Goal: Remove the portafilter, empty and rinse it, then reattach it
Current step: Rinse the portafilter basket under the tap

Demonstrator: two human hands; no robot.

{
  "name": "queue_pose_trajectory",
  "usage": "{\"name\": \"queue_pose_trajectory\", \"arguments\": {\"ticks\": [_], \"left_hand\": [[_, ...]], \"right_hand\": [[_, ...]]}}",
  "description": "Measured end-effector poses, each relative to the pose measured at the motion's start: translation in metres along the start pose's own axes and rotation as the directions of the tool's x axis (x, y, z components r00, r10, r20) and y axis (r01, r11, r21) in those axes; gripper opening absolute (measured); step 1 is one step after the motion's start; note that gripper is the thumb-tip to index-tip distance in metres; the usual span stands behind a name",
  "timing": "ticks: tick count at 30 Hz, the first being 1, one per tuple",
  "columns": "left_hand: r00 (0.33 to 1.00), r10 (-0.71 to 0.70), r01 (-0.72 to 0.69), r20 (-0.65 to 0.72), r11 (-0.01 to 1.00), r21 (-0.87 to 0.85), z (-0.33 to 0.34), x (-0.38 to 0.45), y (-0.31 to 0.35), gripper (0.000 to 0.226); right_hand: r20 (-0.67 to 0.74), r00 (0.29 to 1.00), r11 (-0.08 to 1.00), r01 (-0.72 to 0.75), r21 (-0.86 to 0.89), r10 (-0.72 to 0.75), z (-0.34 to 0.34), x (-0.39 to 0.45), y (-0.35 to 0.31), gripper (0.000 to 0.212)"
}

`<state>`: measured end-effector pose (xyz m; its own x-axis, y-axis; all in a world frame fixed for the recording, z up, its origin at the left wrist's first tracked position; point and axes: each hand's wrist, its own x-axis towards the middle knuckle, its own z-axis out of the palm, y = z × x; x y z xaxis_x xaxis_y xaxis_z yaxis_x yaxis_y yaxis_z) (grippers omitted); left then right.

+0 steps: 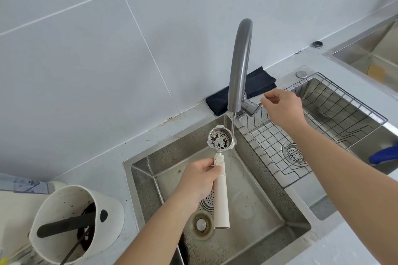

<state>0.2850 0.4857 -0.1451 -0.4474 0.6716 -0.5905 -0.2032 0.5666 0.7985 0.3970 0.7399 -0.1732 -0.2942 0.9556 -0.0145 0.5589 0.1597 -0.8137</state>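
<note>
Grip: left hand (199,180) clasped round portafilter (221,170) handle, just behind the basket; basket held over sink (247,217), just left of the thin stream. Right hand (283,106) at faucet (240,64) lever, contact unclear, holding nothing. Step, judged: rinse; grounds speckle basket. Next: shift basket right under stream. Room: open basin below; sink's back wall and wire rack (318,135) close by.

The sink (269,217) was dull, water-spotted brushed steel, the faucet (240,64) smooth satin metal, the portafilter (220,178) handle matt cream plastic, the wall tiles (86,38) glossy.
</note>
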Motion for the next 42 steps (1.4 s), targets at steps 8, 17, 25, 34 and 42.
{"name": "queue_pose_trajectory", "arguments": {"ticks": [8,17,25,34,42], "left_hand": [[0.999,0.031,-0.031,0.02,0.999,0.019,0.006,0.009,0.004,0.025],[0.993,0.026,-0.009,0.118,0.99,-0.137,0.019,0.012,0.004,0.02],[0.976,-0.095,0.147,0.194,0.951,-0.271,0.024,0.009,0.016,0.019],[0.973,-0.13,0.168,0.189,0.964,-0.205,0.021,0.006,0.02,0.009],[0.988,-0.055,0.059,0.145,0.998,-0.026,0.007,0.002,0.016,0.02]], "right_hand": [[0.002,1.0,0.999,0.016,-0.037,-0.016,-0.001,-0.001,0.0,0.021],[-0.01,0.999,0.999,0.032,-0.034,-0.033,0.0,-0.001,0.0,0.022],[-0.021,0.999,0.999,0.032,-0.038,-0.033,0.0,-0.002,0.0,0.02],[-0.023,0.999,0.998,0.04,-0.038,-0.041,-0.001,-0.002,-0.001,0.02],[-0.02,0.999,0.999,0.03,-0.031,-0.03,0.0,-0.003,0.0,0.02]]}}
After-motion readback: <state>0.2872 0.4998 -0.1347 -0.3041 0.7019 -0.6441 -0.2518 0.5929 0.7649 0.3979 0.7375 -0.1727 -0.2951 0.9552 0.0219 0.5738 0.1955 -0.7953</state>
